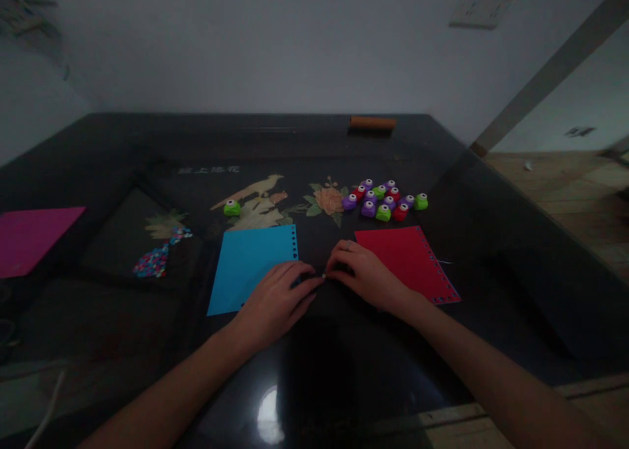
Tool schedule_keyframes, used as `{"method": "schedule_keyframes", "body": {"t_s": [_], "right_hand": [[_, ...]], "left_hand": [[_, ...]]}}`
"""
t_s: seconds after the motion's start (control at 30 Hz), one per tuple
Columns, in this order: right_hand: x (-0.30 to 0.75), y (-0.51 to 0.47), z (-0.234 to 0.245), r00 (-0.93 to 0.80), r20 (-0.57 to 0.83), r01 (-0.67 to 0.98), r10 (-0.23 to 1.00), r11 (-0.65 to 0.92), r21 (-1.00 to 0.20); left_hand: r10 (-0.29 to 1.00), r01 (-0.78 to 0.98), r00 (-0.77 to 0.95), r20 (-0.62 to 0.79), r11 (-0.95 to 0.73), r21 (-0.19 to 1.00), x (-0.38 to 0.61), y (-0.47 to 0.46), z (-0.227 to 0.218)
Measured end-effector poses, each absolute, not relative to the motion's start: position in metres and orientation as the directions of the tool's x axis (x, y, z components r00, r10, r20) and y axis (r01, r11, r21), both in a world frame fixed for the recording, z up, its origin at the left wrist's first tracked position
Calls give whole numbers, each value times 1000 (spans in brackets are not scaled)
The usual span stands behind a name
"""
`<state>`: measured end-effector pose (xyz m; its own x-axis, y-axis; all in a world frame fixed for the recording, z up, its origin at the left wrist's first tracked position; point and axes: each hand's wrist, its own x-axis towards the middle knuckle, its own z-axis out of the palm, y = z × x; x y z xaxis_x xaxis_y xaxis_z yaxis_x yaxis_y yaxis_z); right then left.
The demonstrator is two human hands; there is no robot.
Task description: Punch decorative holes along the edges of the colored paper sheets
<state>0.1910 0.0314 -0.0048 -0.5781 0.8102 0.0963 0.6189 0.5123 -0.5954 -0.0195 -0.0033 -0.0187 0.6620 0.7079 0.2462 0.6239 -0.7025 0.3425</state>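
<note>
My left hand lies over the lower right part of a blue sheet of paper, fingers stretched toward the middle and slightly apart. One of its fingertips reaches a tiny pale piece. On the other side, my right hand pinches at this same piece, a ring on one finger. The piece is too small to name. Beside the right hand, partly under it, is a red sheet with punched shapes along its right and lower edges. The blue sheet has a punched row down its right edge.
Several purple, red and green one-eyed craft punches cluster behind the red sheet. One green punch stands behind the blue sheet. Colourful confetti bits lie at left, near a pink sheet. A brown roll lies at the table's back.
</note>
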Motion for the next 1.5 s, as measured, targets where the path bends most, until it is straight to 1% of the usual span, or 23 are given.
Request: {"method": "schedule_keyframes", "body": {"t_s": [0.1, 0.43, 0.83, 1.07, 1.5], "right_hand": [[190, 31, -7, -563, 124, 610, 817, 512, -605], [193, 33, -3, -535, 142, 609, 833, 497, -618], [195, 31, -7, -589, 112, 606, 801, 529, -594], [199, 32, -10, -600, 157, 579, 785, 561, -592], [198, 29, -7, -565, 162, 582, 809, 530, -617]], "left_hand": [[704, 622, 665, 248, -706, 339, -20, -3, -19], [683, 592, 659, 315, -729, 343, -22, -2, -15], [686, 594, 660, 306, -726, 347, -22, -2, -16], [693, 595, 647, 317, -720, 357, -23, -1, -16], [701, 592, 653, 287, -709, 383, -24, -2, -18]]}}
